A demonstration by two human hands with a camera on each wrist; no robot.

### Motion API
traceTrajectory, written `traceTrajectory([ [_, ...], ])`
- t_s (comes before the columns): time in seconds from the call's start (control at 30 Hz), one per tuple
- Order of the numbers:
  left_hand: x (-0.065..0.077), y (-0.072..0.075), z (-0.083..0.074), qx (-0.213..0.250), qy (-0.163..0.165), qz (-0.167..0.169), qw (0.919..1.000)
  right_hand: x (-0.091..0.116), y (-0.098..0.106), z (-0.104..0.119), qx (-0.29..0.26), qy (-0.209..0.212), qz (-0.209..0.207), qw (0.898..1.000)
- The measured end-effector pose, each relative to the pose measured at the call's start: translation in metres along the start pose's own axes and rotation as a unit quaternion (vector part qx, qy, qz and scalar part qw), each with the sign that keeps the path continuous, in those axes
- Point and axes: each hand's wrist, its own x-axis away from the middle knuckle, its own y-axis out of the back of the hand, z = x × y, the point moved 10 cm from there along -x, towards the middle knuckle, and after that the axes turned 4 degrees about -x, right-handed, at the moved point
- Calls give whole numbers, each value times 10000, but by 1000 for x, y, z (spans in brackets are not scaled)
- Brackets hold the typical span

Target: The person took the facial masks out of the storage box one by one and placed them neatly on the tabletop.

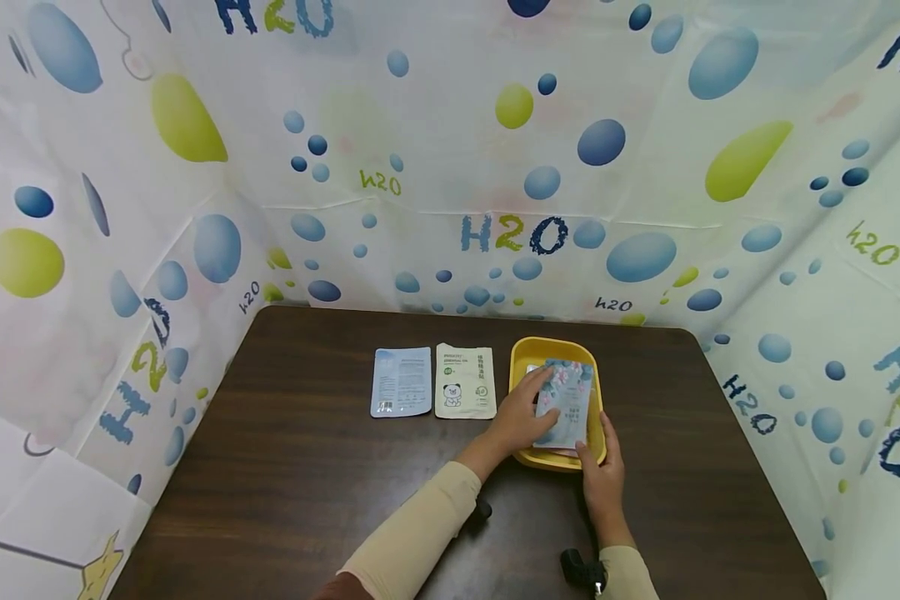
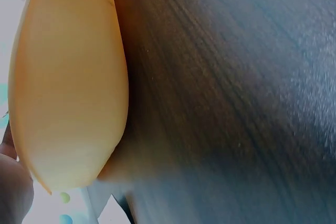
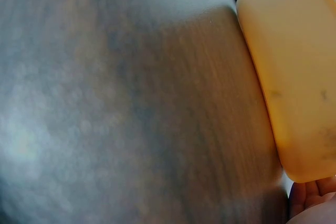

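A yellow plastic tray [image 1: 520, 371] stands toward the right of the dark table. In it lies a light blue flower-print packet [image 1: 570, 400], with the edges of other packets showing beneath. My left hand [image 1: 521, 417] reaches over the tray's left rim, its thumb and a finger spread on top of the blue packet; its other fingers are hidden. At the tray's lower right corner my right hand [image 1: 603, 475] holds the rim, with fingers along the outer side and the thumb by the packet's corner. In both wrist views the tray's outer wall [image 2: 68, 77] [image 3: 299, 77] shows, with fingers at its ends.
Left of the tray, side by side on the table [image 1: 307, 467], lie a pale blue packet [image 1: 401, 383] with printed text and a cream packet [image 1: 465, 383] with a bear drawing. A white curtain [image 1: 435, 108] with blue and green spots surrounds the table at the back and sides.
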Motion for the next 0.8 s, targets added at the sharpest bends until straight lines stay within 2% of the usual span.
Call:
traceTrajectory([
  [0.2,-1,13,4,152,32,-232,9996,2,-1,1,-17,-69,10,10000],
  [0.3,-2,22,7,410,91,-412,9983,3,-2,4,-56,-172,24,9998],
  [0.43,-2,33,11,779,199,-583,9951,9,-4,16,-88,-335,71,9994],
  [0.57,-2,44,15,934,265,-724,9926,14,-5,27,-73,-371,79,9993],
  [0.8,-4,64,21,1328,261,-893,9868,6,-3,8,-74,-242,0,9997],
])
